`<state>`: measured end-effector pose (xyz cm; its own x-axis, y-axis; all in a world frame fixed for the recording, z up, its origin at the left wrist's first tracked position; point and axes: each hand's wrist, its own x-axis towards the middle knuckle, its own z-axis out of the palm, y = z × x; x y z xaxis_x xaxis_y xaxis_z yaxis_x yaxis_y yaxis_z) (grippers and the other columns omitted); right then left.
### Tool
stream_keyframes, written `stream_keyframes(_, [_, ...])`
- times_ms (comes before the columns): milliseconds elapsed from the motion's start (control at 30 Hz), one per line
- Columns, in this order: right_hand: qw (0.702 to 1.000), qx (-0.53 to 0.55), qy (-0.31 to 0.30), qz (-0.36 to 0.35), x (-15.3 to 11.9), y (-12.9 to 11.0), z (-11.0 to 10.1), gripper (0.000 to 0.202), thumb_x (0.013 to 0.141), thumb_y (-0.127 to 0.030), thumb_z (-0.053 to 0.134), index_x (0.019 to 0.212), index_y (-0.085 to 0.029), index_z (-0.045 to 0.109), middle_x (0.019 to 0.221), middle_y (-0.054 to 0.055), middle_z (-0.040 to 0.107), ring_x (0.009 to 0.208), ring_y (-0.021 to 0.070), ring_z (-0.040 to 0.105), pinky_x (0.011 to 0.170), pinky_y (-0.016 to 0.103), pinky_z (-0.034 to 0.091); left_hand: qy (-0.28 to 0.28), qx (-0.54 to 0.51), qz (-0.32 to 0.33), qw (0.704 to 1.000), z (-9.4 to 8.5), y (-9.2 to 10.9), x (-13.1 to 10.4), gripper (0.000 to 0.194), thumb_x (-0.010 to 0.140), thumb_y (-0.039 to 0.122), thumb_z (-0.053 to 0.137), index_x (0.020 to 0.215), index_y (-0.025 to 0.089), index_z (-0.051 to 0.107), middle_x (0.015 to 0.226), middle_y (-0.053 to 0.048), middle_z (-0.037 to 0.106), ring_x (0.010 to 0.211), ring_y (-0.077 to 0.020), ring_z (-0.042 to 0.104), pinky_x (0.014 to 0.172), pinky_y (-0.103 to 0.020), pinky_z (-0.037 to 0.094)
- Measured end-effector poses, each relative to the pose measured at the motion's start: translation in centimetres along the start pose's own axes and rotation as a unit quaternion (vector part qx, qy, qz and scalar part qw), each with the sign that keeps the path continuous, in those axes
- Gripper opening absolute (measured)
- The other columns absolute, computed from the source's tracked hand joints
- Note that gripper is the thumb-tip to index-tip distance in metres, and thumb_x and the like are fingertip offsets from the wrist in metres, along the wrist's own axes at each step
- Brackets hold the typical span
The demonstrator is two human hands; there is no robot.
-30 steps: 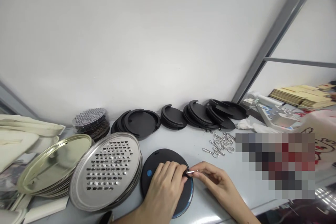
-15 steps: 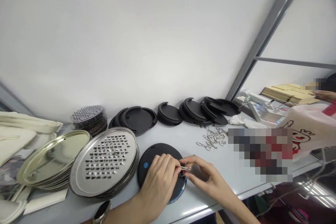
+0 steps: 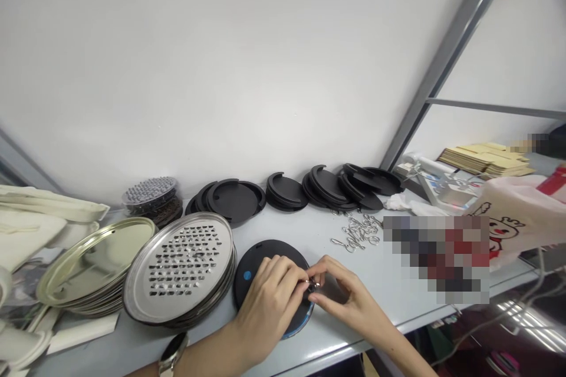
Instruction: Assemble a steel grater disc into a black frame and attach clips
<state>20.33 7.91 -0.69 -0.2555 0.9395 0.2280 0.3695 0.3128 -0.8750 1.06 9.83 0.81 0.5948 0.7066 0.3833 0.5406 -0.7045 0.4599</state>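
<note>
A round black disc (image 3: 252, 256) with a blue dot and a bluish front edge lies on the table near its front edge. My left hand (image 3: 276, 300) rests over the disc, its thumb and fingers pinched on a small silvery metal clip (image 3: 315, 285) at the disc's right side. Opposite it, my right hand (image 3: 340, 294) grips the same clip between thumb and fingertips. Fingers cover much of the clip, and whether it joins the disc I cannot tell. Behind my right hand is a loose heap of similar metal clips (image 3: 357, 232).
Left of the disc stand a stack of perforated metal plates (image 3: 137, 283) and a stack of gold-coloured plates (image 3: 88, 253). Black round trays (image 3: 236, 200) line the wall. A printed plastic bag (image 3: 530, 206) and yellowish boards (image 3: 486, 159) are at the right.
Both hands stay at the disc's right side; the clip has turned and shows less between the fingers. At far right, another person's hand has moved out of clear sight.
</note>
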Motion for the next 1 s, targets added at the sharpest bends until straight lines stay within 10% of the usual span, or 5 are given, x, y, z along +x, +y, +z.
stream_keyframes(633, [0.985, 0.136, -0.062, 0.087, 0.1, 0.2, -0.4, 0.029, 0.093, -0.042, 0.05, 0.078, -0.018, 0.052, 0.07, -0.003, 0.046, 0.067, 0.0123, 0.043, 0.064, 0.024, 0.034, 0.023, -0.024, -0.024, 0.999, 0.3, -0.1, 0.5, 0.014, 0.094, 0.013, 0.044, 0.086, 0.021, 0.052, 0.087, 0.001, 0.06, 0.081, -0.0173, 0.053, 0.078, -0.032, 0.034])
stream_keyframes(1000, [0.996, 0.031, 0.02, 0.083, -0.1, 1.1, 0.2, 0.028, 0.095, -0.041, 0.044, 0.076, -0.02, 0.045, 0.065, -0.005, 0.04, 0.063, 0.013, 0.04, 0.06, 0.024, 0.032, -0.043, 0.04, -0.084, 0.995, 0.2, -0.2, 0.5, 0.007, 0.089, 0.016, 0.049, 0.093, 0.021, 0.051, 0.095, -0.001, 0.057, 0.09, -0.0217, 0.051, 0.084, -0.039, 0.039])
